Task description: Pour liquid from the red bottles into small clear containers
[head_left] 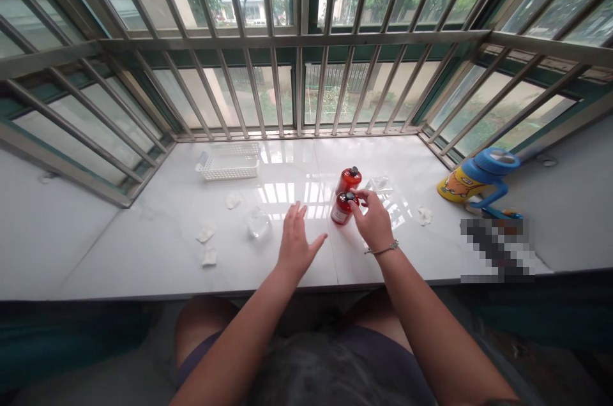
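Two red bottles with dark tops stand one behind the other on the white marbled counter (pixel 153 246). My right hand (pixel 374 222), with a bracelet at its wrist, has its thumb and fingers closed about the dark top of the front red bottle (pixel 341 209). Just behind it, the rear red bottle (pixel 350 180) is upright and partly covered by the front one. My left hand (pixel 295 241) hovers over the counter to the left of the bottles, empty, its fingers stretched and thumb apart. A clear glass-like container (pixel 259 223) lies to the left of it.
At the back left sits a white perforated basket (pixel 230 171). Crumpled white tissues (pixel 205 233) are scattered left, another tissue (pixel 424 215) right. Behind the bottles is a clear container (pixel 382 185). A blue-and-yellow flask (pixel 474 176) stands far right, near a blurred patch. Metal bars (pixel 297 42) line the window.
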Available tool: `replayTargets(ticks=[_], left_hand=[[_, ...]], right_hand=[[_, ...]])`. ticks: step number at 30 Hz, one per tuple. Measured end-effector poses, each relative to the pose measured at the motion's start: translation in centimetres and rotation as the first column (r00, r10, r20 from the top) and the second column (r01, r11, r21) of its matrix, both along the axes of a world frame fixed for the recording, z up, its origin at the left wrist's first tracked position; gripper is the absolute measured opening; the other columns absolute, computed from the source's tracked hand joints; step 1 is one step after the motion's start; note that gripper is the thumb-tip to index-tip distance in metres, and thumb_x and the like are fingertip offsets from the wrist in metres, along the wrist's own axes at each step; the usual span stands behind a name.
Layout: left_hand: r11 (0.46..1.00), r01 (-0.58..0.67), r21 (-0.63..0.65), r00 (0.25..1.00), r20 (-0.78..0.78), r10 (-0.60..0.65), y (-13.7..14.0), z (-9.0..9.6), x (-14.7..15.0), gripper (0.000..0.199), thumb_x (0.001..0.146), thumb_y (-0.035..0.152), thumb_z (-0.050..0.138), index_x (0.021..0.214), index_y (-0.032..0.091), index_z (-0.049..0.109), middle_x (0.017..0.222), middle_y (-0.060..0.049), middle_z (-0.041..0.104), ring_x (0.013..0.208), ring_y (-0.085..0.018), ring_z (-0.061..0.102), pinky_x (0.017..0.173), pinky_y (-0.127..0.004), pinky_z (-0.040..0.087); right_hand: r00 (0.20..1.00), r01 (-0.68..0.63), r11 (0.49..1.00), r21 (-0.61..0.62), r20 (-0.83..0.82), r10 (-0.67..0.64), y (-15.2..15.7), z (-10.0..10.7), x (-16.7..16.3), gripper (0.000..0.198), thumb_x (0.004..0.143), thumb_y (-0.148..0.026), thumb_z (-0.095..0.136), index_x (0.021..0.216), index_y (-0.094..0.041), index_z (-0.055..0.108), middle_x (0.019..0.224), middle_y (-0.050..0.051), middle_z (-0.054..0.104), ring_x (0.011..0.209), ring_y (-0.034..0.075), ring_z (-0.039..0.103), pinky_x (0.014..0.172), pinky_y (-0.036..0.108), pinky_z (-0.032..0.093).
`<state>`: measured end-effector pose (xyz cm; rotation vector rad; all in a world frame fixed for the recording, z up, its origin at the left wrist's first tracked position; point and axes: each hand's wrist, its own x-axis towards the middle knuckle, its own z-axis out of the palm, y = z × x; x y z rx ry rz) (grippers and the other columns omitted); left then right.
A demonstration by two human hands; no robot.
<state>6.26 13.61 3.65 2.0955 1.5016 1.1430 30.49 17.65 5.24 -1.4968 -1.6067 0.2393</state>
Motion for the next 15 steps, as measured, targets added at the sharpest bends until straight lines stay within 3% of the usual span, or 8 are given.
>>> replayTargets(ticks=[4, 7, 11, 15], left_hand=[[0.963, -0.259, 0.070, 0.958, -0.105, 0.266, 0.9, 0.3, -6.5, 0.078, 0.094, 0.044, 0.078, 0.157, 0.021, 0.038, 0.170, -0.022, 0.037, 0.165, -0.039, 0.024, 0.133, -0.065, 0.027], [0.918, -0.396, -0.027, 0.910, -0.148, 0.388, 1.9, -0.3, -10.6, 0.088, 0.086, 0.045, 0.086, 0.156, 0.019, 0.039, 0.168, -0.023, 0.041, 0.163, -0.042, 0.029, 0.133, -0.064, 0.028], [0.902, -0.336, -0.271, 0.940, -0.160, 0.302, 2.9, -1.0, -13.9, 0.082, 0.081, 0.044, 0.087, 0.150, 0.021, 0.049, 0.155, -0.016, 0.058, 0.150, -0.039, 0.051, 0.127, -0.056, 0.042], [0.877, -0.329, -0.350, 0.944, -0.112, 0.309, 3.4, -0.9, -14.9, 0.070, 0.084, 0.043, 0.084, 0.146, 0.023, 0.057, 0.152, -0.013, 0.063, 0.135, -0.035, 0.064, 0.118, -0.050, 0.052]], right_hand=[[0.985, 0.105, 0.994, 0.037, 0.131, -0.109, 1.1, -0.2, 2.0, 0.038, 0.107, -0.046, 0.048, 0.135, -0.022, 0.060, 0.134, 0.013, 0.069, 0.126, 0.032, 0.059, 0.109, 0.052, 0.050], [0.942, 0.260, 0.965, 0.014, 0.217, -0.257, 0.5, -1.5, 4.1, 0.036, 0.107, -0.040, 0.042, 0.126, -0.019, 0.065, 0.126, 0.017, 0.069, 0.125, 0.035, 0.057, 0.114, 0.057, 0.041], [0.882, 0.408, 0.908, -0.097, 0.298, -0.364, -0.2, -4.2, 6.6, 0.039, 0.099, -0.043, 0.055, 0.120, -0.014, 0.069, 0.127, 0.026, 0.065, 0.126, 0.044, 0.050, 0.104, 0.061, 0.043], [0.865, 0.428, 0.878, -0.214, 0.380, -0.328, 0.1, -6.4, 8.2, 0.039, 0.095, -0.045, 0.061, 0.118, -0.016, 0.072, 0.123, 0.024, 0.069, 0.118, 0.043, 0.055, 0.094, 0.056, 0.047]])
